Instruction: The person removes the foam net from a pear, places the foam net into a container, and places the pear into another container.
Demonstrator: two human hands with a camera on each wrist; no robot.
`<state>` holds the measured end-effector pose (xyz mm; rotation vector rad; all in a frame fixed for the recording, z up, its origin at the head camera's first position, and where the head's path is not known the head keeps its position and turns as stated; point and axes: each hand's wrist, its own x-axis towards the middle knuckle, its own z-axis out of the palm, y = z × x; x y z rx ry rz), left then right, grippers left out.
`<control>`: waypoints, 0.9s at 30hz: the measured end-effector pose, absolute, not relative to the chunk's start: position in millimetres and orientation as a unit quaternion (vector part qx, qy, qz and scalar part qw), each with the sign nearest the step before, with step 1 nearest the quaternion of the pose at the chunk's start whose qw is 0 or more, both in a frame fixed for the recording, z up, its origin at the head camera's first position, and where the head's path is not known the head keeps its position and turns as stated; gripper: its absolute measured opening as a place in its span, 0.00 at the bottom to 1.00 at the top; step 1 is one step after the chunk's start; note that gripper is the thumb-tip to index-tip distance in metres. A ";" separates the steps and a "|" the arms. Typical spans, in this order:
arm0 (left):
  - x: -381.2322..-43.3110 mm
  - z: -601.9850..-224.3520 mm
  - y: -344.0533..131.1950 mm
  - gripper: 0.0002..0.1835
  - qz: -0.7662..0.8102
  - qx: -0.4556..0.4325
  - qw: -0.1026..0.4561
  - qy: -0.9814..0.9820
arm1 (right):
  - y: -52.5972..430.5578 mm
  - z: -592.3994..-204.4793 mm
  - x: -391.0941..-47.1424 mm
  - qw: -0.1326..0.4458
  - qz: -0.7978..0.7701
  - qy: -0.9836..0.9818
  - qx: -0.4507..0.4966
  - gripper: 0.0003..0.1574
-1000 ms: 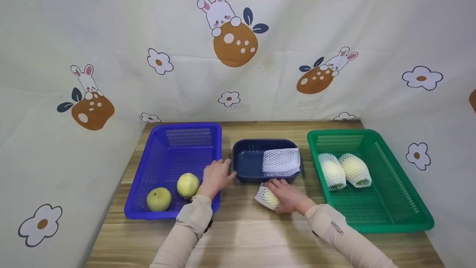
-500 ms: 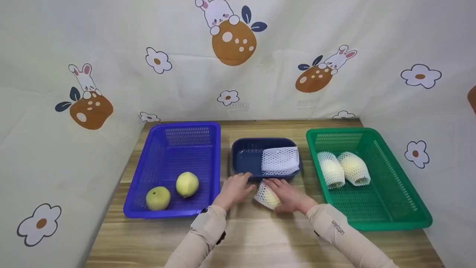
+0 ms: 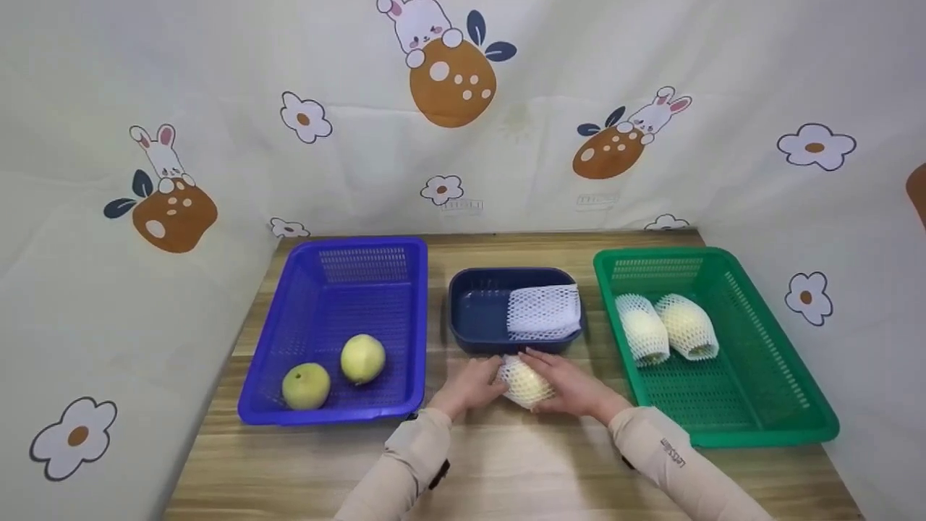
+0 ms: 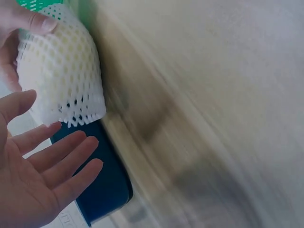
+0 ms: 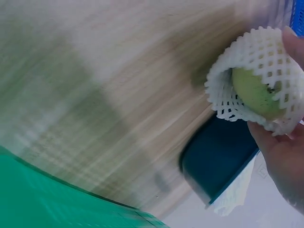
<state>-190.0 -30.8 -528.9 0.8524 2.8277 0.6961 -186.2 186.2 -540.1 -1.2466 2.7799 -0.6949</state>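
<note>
A round yellow-green fruit (image 3: 526, 383) in a white foam net sleeve (image 4: 78, 61) lies on the table in front of the dark blue box (image 3: 474, 325). My right hand (image 3: 575, 387) grips it from the right, thumb on one side and fingers on the other. At its left end is my left hand (image 3: 470, 383); the left wrist view shows those fingers (image 4: 66, 171) straight and spread beside the sleeve's mouth. From the right wrist view, the bare end of the fruit (image 5: 254, 92) shows inside the sleeve's opening.
Flat white net sleeves (image 3: 544, 311) lie in the right part of the box. To the left, a blue-purple basket (image 3: 329, 416) holds two bare yellow-green fruits (image 3: 363, 358). A green basket (image 3: 767, 438) on the right contains two netted fruits (image 3: 687, 325). Patterned cloth (image 3: 347, 174) stands behind.
My left hand has moved from the basket's right rim, rightward and nearer, to the netted fruit. My right hand has stayed on the fruit, which has turned slightly.
</note>
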 end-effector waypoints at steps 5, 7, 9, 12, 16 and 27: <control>-187.5 -533.2 -26.5 0.23 0.289 0.259 0.098 0.916 | 188.5 -541.5 -184.8 -0.028 -0.230 0.886 -0.402 0.42; -186.5 -534.2 -24.6 0.24 0.303 0.249 0.104 0.914 | 189.8 -543.6 -183.7 -0.035 -0.239 0.884 -0.400 0.40; -185.5 -534.7 -22.7 0.23 0.314 0.243 0.103 0.912 | 191.5 -546.4 -182.0 -0.038 -0.243 0.884 -0.398 0.41; -183.9 -535.5 -20.8 0.23 0.325 0.236 0.098 0.911 | 194.6 -550.2 -178.6 -0.019 -0.251 0.884 -0.394 0.47; -182.9 -537.6 -20.5 0.22 0.339 0.232 0.095 0.907 | 197.9 -552.2 -174.8 0.001 -0.259 0.884 -0.388 0.50; -184.7 -551.7 -27.2 0.13 0.430 0.219 0.071 0.873 | 197.2 -550.8 -173.4 -0.095 -0.260 0.861 -0.426 0.32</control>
